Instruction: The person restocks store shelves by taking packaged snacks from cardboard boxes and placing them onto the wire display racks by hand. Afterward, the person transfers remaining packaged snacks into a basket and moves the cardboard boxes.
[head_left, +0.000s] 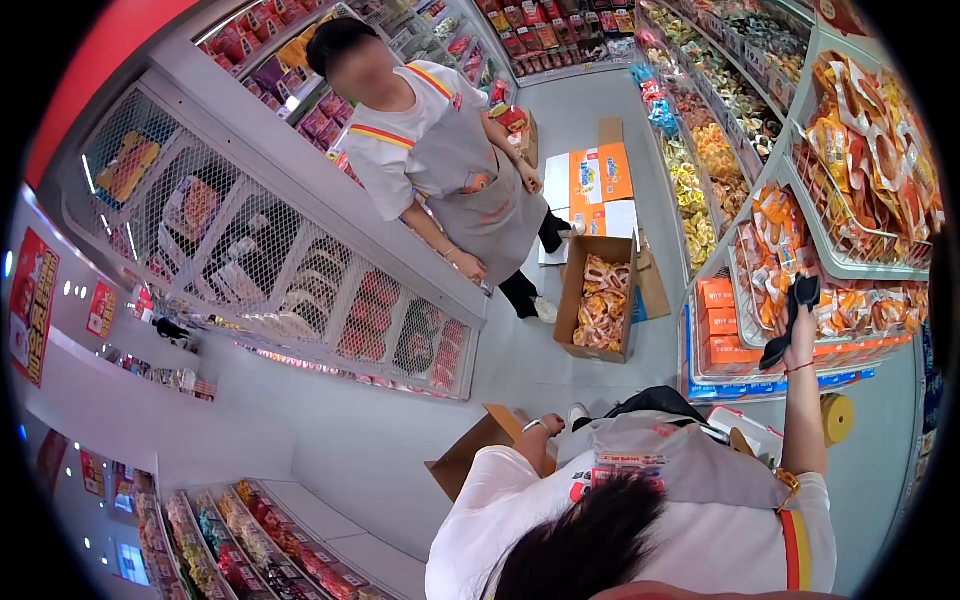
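My right hand (799,340) is stretched out to the right, a red cord on its wrist. It is closed on a black elongated object (802,296) with two rounded ends, whose kind I cannot make out. Just beyond it hang orange snack packs (775,240) in a wire rack. My left hand (553,424) is low beside an open cardboard box (485,452), with a band on the wrist. Its fingers are too small to read. Ahead on the floor, another cardboard box (566,325) is filled with orange and white packs (603,300).
A co-worker (470,170) in a grey apron stands ahead left, by a mesh-fronted display case (270,235). Flattened cardboard (600,180) lies on the floor. Candy bins (690,150) line the right side. Orange cartons (725,340) stand under the rack, near a yellow roll (838,418).
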